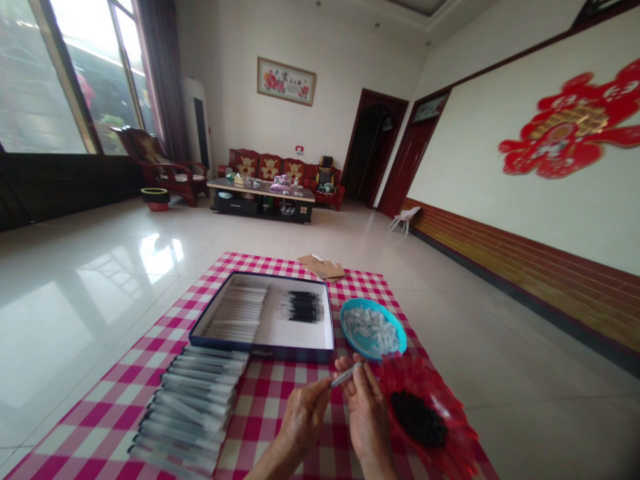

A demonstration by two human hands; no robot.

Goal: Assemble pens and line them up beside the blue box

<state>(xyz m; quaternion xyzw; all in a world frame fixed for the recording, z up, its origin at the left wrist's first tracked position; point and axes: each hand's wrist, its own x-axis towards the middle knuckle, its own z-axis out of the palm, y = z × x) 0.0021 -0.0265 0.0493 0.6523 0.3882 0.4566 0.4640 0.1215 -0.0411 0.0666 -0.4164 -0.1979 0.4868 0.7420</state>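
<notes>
A slim translucent pen barrel (344, 376) slants between my two hands, above the front of the checked table. The lower end of it is pinched in my left hand (306, 408). My right hand (366, 407) has its thumb and fingers closed around the upper end, where a pale tip shows; whether a cap is on it I cannot tell. Left of my hands lies a pile of clear pens with dark ends (187, 407). Past my right hand stands a blue bowl (403, 343) of small clear caps (373, 327). A red petal-edged bowl (460, 427) beside it holds small black pieces (419, 419).
A shallow dark-blue box (295, 353) with white lining holds clear tubes (239, 310) on its left and dark refills (303, 307) on its right. Flattened cardboard (321, 267) lies at the far edge of the pink checked cloth (270, 387). Farther off are a coffee table (260, 190) and sofa.
</notes>
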